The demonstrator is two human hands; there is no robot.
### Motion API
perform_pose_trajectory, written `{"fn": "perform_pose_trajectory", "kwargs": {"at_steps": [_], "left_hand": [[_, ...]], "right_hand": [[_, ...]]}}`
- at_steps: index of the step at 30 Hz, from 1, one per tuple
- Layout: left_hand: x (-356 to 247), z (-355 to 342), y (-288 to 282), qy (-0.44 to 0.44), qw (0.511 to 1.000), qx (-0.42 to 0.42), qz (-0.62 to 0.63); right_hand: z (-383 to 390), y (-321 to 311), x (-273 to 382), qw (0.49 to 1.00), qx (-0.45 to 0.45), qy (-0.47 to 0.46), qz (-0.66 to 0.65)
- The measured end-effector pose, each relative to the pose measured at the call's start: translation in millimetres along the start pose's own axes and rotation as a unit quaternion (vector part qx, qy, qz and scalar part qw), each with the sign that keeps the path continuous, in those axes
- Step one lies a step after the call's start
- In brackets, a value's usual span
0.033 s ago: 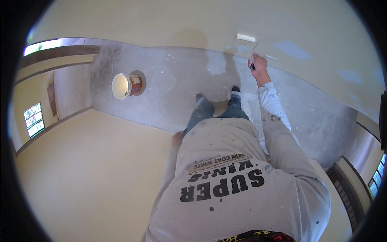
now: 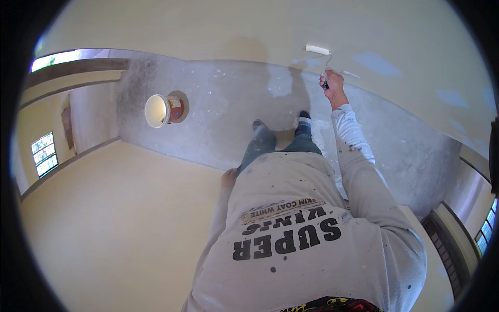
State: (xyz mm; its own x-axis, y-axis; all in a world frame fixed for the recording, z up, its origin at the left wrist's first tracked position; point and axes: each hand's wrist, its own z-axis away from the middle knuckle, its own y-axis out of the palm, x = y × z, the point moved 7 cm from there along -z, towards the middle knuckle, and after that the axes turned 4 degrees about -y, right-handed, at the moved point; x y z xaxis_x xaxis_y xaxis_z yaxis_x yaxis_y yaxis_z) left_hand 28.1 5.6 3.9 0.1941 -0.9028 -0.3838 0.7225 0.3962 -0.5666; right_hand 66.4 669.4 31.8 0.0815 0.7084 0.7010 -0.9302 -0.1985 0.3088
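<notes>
My right hand [image 2: 333, 85] is closed around the dark handle of a paint roller [image 2: 317, 50], with the arm stretched out ahead. The roller's white sleeve lies at the pale cream wall [image 2: 208, 26], a little above where the wall meets the floor in the picture. A bent wire frame joins sleeve and handle. My left hand [image 2: 228, 178] hangs low beside my left thigh, against the dark trousers. Its fingers are mostly hidden, and I cannot tell whether it holds anything.
A reddish-brown bucket [image 2: 175, 108] with a white rim stands on the grey concrete floor [image 2: 218, 99], ahead and to the left. Another cream wall [image 2: 119, 208] lies behind me. Barred windows [image 2: 44, 154] show at far left and far right. A dark railing-like grille [image 2: 442, 249] is at lower right.
</notes>
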Motion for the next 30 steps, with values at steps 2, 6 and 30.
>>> {"fn": "perform_pose_trajectory", "kwargs": {"at_steps": [2,6,30], "left_hand": [[-11,9,-4,0.092,0.992,-0.032,-0.082],[-7,9,-6,-0.026,0.992,0.020,0.121],[-19,-15,17,-0.084,0.985,0.003,0.151]], "right_hand": [[-9,-3,-8,1.000,0.003,0.010,-0.002],[9,-2,3,1.000,0.008,0.003,0.005],[93,7,70,0.996,0.047,-0.067,-0.018]]}}
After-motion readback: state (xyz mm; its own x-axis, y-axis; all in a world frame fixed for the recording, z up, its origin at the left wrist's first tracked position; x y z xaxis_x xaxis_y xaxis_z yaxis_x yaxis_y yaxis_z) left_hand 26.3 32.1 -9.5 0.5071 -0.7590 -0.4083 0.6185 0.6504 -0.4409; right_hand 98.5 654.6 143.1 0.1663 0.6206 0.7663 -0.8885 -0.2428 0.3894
